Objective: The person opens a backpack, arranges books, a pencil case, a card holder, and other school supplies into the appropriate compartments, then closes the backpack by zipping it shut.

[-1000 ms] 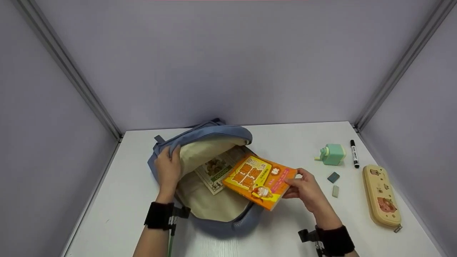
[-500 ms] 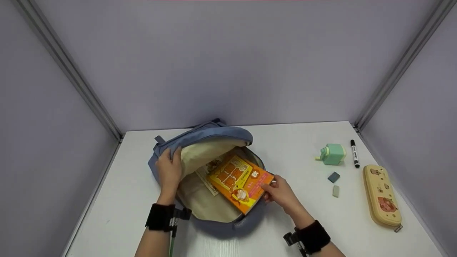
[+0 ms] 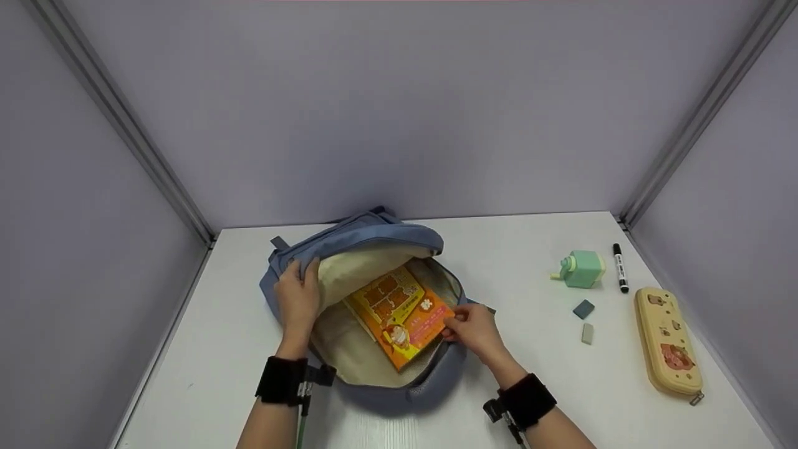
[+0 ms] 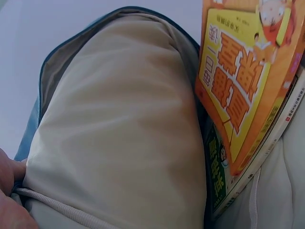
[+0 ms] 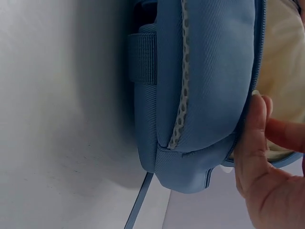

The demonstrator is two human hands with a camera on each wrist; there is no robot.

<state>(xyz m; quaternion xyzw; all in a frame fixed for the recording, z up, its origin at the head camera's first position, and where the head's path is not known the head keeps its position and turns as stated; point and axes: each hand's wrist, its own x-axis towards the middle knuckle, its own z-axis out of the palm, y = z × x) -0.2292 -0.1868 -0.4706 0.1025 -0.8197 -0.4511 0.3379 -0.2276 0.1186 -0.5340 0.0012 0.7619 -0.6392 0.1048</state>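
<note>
Item one, orange book (image 3: 405,318): lay cover up inside the blue bag (image 3: 389,402). Change noted: half a second earlier its three-o'clock corner overhung the bag's rim; it had since slid toward nine o'clock, within the rim, nearly hiding the green booklet (image 4: 217,176) beneath. I judged its stowing close to finished.

Right grip (image 3: 472,332): at the book's three-o'clock corner, thumb and fingers pinching it, having travelled inward with it.

Left grip (image 3: 297,300): at nine o'clock from the book, grasping the edge of the flap (image 3: 355,267), which stood raised toward eleven; no shift of note. I judged the bag's mouth wide enough for the book.

Outlying, on the white counter (image 3: 199,349), all unmoved: mint sharpener (image 3: 582,269) and black-capped marker (image 3: 621,268), between two and three o'clock; dark block (image 3: 584,309) and pale block (image 3: 587,333), about three; cream pencil case (image 3: 669,342), farthest, past three.
</note>
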